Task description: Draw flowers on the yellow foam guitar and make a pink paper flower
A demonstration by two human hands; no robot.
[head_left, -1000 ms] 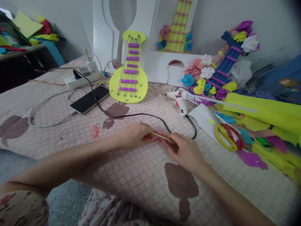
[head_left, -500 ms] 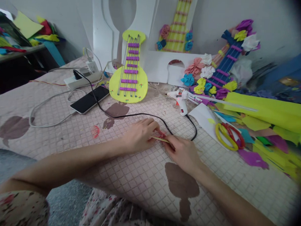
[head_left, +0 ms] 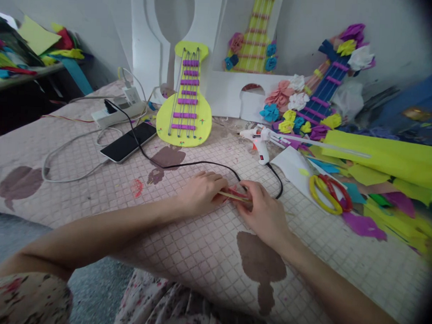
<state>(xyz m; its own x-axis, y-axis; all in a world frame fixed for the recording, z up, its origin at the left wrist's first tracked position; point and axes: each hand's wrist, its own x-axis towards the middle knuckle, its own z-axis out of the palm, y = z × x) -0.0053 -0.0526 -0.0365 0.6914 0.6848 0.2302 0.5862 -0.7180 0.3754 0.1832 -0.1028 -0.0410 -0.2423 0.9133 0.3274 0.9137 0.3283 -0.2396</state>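
Note:
Low over the quilted cloth, my left hand (head_left: pixel 203 193) and my right hand (head_left: pixel 264 212) face each other with fingers closed. Between them runs a thin tan stick (head_left: pixel 234 196), gripped at its left end by my left hand. A narrow pinkish-red strip (head_left: pixel 238 190) lies along the stick, and my right fingers pinch around its other end. How the strip is joined to the stick is hidden by the fingers. A black cord (head_left: pixel 202 163) passes just behind both hands.
A white glue gun (head_left: pixel 259 142) lies beyond my right hand. Scissors (head_left: pixel 330 194) and coloured paper scraps (head_left: pixel 398 206) are to the right. A yellow paper guitar (head_left: pixel 185 104) leans at the back. Left are a phone (head_left: pixel 129 143) and a power strip (head_left: pixel 118 112).
My right hand has shifted slightly and its fingers have lifted and spread a little from the left ones. More of the stick and the red strip shows between the hands.

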